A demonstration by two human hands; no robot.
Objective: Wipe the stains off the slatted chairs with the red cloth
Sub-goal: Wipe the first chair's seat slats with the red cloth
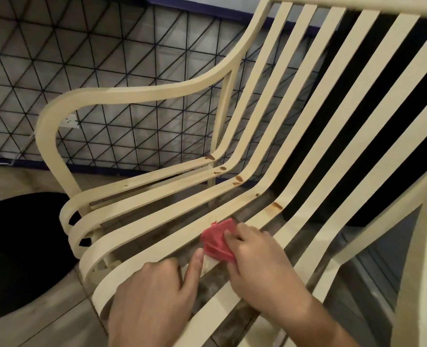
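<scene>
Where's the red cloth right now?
Head view, lower centre: the red cloth is on the slatted chair's seat, gripped by the right hand, beside the left hand's index fingertip.

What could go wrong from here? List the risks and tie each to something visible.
1. The brown stains sit up at the seat's bend, beyond the red cloth; short strokes may miss them.
2. The right hand presses the small folded cloth on a narrow slat beside open gaps; it could slip through.
3. The thumb of the left hand lies close beside the cloth and may block a stroke.
</scene>
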